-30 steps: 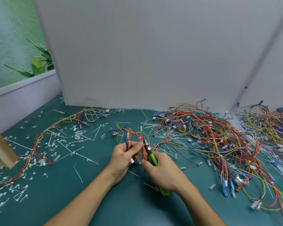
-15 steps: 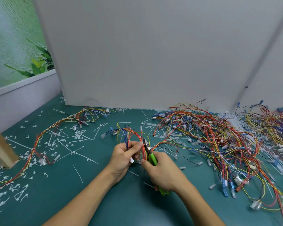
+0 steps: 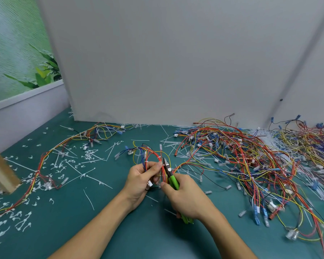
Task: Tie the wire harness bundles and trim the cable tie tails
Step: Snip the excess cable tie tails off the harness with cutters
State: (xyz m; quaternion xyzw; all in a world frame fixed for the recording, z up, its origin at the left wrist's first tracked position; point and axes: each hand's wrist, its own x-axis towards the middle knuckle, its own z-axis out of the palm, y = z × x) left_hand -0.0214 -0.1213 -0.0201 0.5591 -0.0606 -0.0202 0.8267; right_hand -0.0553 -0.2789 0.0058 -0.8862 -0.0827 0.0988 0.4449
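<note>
Step in hand, by my reading: trimming a cable tie tail on the wire harness bundle [image 3: 151, 156], which sits at centre frame, just above my two hands and partly lifted off the bench [image 3: 101, 230].

My left grip [image 3: 139, 181] pinches the red, yellow and blue strands of the bundle between thumb and curled fingers. My right grip [image 3: 187, 198] is wrapped round the green handles of the cutters [image 3: 172, 179]. The cutter tip points up the frame into the bundle, close beside a white cable tie [image 3: 158, 157]. Whether the blades are already round the tail I cannot tell.

The next move calls for seating the blades flush against the tie head, clear of the wire insulation, then one firm squeeze.

No bin or tray shows. The white trimmed tails [image 3: 60, 165] lie loose on the bench at left frame, beside a laid-out harness [image 3: 45, 159]. The pile of harnesses [image 3: 251, 161] lies on the bench at right frame.
</note>
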